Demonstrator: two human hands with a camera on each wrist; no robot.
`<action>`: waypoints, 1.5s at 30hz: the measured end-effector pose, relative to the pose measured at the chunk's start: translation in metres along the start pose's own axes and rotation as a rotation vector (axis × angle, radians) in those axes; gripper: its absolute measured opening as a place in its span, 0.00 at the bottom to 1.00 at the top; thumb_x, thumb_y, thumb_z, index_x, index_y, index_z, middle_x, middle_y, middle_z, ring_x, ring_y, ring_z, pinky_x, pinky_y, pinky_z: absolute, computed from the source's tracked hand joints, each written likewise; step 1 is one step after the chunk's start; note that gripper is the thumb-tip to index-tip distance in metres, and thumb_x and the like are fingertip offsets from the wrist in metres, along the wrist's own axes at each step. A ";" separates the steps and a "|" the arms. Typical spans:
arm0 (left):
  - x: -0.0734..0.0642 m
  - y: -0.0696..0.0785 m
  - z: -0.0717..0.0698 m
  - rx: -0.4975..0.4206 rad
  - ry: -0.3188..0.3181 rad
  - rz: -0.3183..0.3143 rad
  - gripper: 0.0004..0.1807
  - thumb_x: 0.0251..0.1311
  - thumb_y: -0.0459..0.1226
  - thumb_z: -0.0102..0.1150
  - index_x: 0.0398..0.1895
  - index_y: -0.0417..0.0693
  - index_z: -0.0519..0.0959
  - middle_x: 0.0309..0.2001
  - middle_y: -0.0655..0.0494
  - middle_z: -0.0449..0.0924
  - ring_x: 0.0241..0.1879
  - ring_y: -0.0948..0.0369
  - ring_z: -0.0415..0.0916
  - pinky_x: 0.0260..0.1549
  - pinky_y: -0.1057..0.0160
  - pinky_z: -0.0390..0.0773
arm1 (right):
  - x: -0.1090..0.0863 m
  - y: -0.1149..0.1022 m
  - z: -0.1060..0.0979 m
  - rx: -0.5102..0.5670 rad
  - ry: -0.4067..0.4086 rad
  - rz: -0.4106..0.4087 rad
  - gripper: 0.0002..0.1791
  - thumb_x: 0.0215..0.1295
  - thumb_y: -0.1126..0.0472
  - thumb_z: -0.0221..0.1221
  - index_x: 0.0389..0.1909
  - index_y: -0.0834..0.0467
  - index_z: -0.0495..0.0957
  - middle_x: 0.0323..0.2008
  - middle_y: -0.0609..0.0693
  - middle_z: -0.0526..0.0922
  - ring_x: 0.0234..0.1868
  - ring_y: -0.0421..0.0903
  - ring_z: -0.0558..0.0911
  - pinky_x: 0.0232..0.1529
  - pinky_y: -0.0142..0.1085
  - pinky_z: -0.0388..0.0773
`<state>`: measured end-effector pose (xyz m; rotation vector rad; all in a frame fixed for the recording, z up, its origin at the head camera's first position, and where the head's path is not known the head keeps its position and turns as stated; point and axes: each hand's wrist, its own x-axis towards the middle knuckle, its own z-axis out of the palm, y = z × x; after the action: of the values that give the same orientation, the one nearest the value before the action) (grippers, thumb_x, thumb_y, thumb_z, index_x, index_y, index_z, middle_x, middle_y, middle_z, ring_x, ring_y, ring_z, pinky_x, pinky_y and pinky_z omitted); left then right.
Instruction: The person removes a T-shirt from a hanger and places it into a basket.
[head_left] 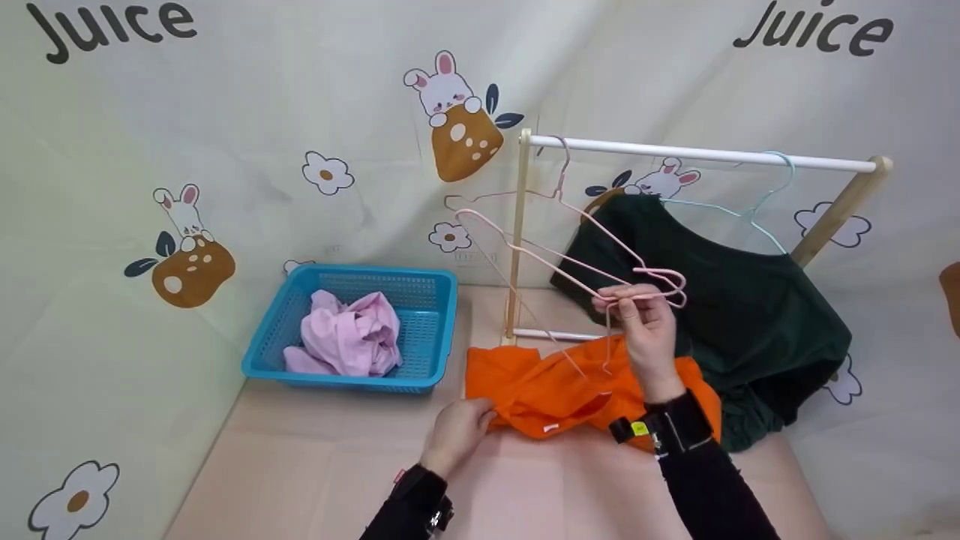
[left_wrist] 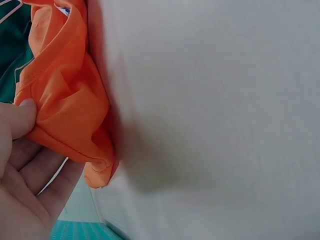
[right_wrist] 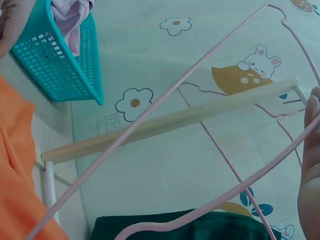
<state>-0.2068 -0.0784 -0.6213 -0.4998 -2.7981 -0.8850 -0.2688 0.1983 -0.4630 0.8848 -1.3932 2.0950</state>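
My left hand pinches the edge of an orange garment, thumb on top and fingers beneath, as the left wrist view shows. The orange garment lies bunched on the table, its neckline and small white label facing me. My right hand is raised above it and grips a pink wire hanger between thumb and fingers. The held hanger's hook points down over the orange cloth. In the right wrist view, this pink hanger crosses close to the camera, with part of my right hand at the edge.
Behind my right hand stands a rack with a white rail. A second pink hanger and a mint hanger bearing a dark green garment hang there. At left, a blue basket contains a pink garment.
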 end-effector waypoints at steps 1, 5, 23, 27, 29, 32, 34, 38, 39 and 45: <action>0.000 0.000 0.000 0.001 0.003 -0.003 0.04 0.63 0.37 0.64 0.30 0.52 0.83 0.26 0.65 0.80 0.28 0.63 0.78 0.30 0.61 0.78 | 0.001 -0.002 -0.002 -0.004 0.007 -0.008 0.09 0.72 0.75 0.48 0.43 0.80 0.69 0.41 0.70 0.81 0.40 0.54 0.86 0.47 0.42 0.82; -0.001 -0.004 -0.004 0.007 0.046 -0.025 0.03 0.63 0.35 0.64 0.31 0.52 0.83 0.27 0.63 0.81 0.28 0.62 0.78 0.29 0.60 0.78 | 0.007 -0.010 -0.011 -0.027 0.023 -0.034 0.08 0.72 0.76 0.48 0.42 0.81 0.68 0.40 0.70 0.81 0.39 0.54 0.86 0.46 0.42 0.82; -0.011 -0.017 -0.008 0.054 0.140 -0.052 0.04 0.59 0.33 0.64 0.28 0.50 0.81 0.26 0.57 0.82 0.27 0.56 0.81 0.25 0.57 0.78 | 0.040 -0.067 -0.047 -0.064 0.228 -0.126 0.07 0.71 0.77 0.49 0.43 0.80 0.68 0.38 0.71 0.79 0.32 0.54 0.81 0.41 0.37 0.82; -0.013 -0.014 -0.009 0.029 0.087 -0.080 0.07 0.60 0.34 0.62 0.41 0.47 0.84 0.35 0.53 0.86 0.34 0.55 0.83 0.35 0.54 0.82 | 0.049 -0.076 -0.051 -0.075 0.279 -0.143 0.06 0.71 0.76 0.49 0.42 0.79 0.70 0.37 0.71 0.79 0.32 0.55 0.81 0.41 0.38 0.82; -0.013 -0.013 -0.009 0.016 0.072 -0.082 0.10 0.60 0.35 0.61 0.45 0.46 0.83 0.39 0.52 0.86 0.37 0.54 0.83 0.40 0.53 0.82 | 0.053 -0.081 -0.054 -0.094 0.312 -0.151 0.05 0.71 0.76 0.49 0.41 0.77 0.71 0.37 0.70 0.79 0.32 0.55 0.81 0.41 0.38 0.82; -0.012 -0.013 -0.010 0.009 0.052 -0.061 0.13 0.60 0.36 0.62 0.48 0.46 0.82 0.39 0.53 0.85 0.38 0.55 0.82 0.41 0.53 0.81 | 0.061 -0.088 -0.060 -0.122 0.354 -0.160 0.05 0.71 0.76 0.48 0.41 0.76 0.72 0.37 0.70 0.79 0.32 0.55 0.80 0.40 0.38 0.81; -0.012 -0.014 -0.011 0.010 0.028 -0.043 0.14 0.60 0.38 0.62 0.48 0.46 0.82 0.38 0.55 0.84 0.37 0.56 0.80 0.42 0.54 0.81 | 0.065 -0.091 -0.065 -0.127 0.374 -0.166 0.06 0.72 0.76 0.48 0.41 0.76 0.72 0.36 0.70 0.79 0.31 0.55 0.80 0.40 0.38 0.81; -0.013 -0.013 -0.012 0.009 -0.019 -0.001 0.18 0.60 0.41 0.65 0.53 0.45 0.80 0.42 0.53 0.83 0.41 0.55 0.80 0.46 0.53 0.80 | 0.073 -0.093 -0.075 -0.131 0.404 -0.165 0.06 0.71 0.74 0.50 0.41 0.76 0.72 0.36 0.70 0.79 0.31 0.55 0.80 0.39 0.38 0.80; -0.013 -0.013 -0.012 0.006 -0.029 0.005 0.20 0.60 0.42 0.65 0.54 0.45 0.80 0.44 0.52 0.83 0.42 0.54 0.80 0.48 0.53 0.79 | 0.074 -0.092 -0.078 -0.134 0.410 -0.158 0.07 0.71 0.73 0.51 0.41 0.76 0.72 0.36 0.70 0.79 0.31 0.55 0.80 0.39 0.37 0.80; -0.011 -0.008 -0.010 0.000 -0.046 0.037 0.24 0.61 0.44 0.65 0.58 0.42 0.77 0.51 0.49 0.81 0.50 0.52 0.79 0.54 0.51 0.76 | 0.078 -0.075 -0.088 -0.247 0.393 -0.120 0.08 0.71 0.70 0.53 0.41 0.74 0.73 0.36 0.68 0.80 0.32 0.52 0.81 0.38 0.35 0.81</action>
<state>-0.1985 -0.0934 -0.6199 -0.5768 -2.8197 -0.8772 -0.2931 0.3108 -0.3834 0.4173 -1.3124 1.8323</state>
